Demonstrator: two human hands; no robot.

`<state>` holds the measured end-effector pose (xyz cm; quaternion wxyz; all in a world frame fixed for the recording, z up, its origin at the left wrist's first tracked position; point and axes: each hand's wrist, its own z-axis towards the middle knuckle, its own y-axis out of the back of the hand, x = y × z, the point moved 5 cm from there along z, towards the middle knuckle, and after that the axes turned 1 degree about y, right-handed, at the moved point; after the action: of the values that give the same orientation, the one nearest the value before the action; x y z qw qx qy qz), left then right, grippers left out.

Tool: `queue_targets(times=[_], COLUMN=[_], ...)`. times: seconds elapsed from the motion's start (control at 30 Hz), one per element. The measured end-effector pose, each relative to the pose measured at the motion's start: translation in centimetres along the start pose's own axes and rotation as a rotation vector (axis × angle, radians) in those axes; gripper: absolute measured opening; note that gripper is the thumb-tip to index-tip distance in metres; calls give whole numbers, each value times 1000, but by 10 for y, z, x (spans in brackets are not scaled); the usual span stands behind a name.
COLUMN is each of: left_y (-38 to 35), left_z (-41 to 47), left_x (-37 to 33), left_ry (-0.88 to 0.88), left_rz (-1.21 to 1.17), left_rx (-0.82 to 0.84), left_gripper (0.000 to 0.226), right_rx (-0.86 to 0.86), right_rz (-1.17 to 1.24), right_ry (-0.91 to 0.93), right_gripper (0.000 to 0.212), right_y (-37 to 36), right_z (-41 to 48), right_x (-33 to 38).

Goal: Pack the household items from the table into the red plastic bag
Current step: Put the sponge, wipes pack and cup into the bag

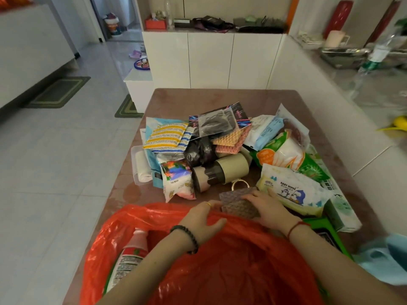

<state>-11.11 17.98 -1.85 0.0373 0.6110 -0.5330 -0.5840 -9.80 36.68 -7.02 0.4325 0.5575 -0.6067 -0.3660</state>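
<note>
**Red bag held open as a patterned pad nears its rim**

Red plastic bag (220, 267) fills the near edge of the worktop (176, 100), a pink-capped bottle (130, 249) already inside at its left. The left hand (202, 219) pinches the bag's far rim, fingers (211, 204) curled shut on the plastic. Just right of it, touching the rim, lies a grey patterned pad (237, 202); the right hand (268, 209) rests flat over it, fingers spread, not visibly closed around it. That hand is the nearer, and the pad likely needs only a short pull toward the person. Farther right, a white pack (290, 188) reads "BABY WIPES". Other packaging text is too blurred to read.
</note>
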Motion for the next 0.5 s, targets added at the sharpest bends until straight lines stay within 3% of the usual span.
queue_targets(times=[0.07, 0.2, 0.37, 0.5], left_y=[-10, -13, -20, -15], left_z=[8, 19, 30, 23], left_x=[-4, -5, 6, 6], left_ry=[-20, -11, 84, 61], left_rz=[-55, -279, -458, -489], left_rx=[-14, -156, -213, -255], left_gripper=[44, 32, 30, 26], right_rx=[-36, -93, 112, 37], right_rz=[12, 303, -43, 47], right_ry=[7, 38, 162, 142], right_gripper=[58, 44, 53, 52], right_y=[2, 29, 18, 18], right_z=[1, -1, 20, 27], right_x=[-8, -20, -4, -1])
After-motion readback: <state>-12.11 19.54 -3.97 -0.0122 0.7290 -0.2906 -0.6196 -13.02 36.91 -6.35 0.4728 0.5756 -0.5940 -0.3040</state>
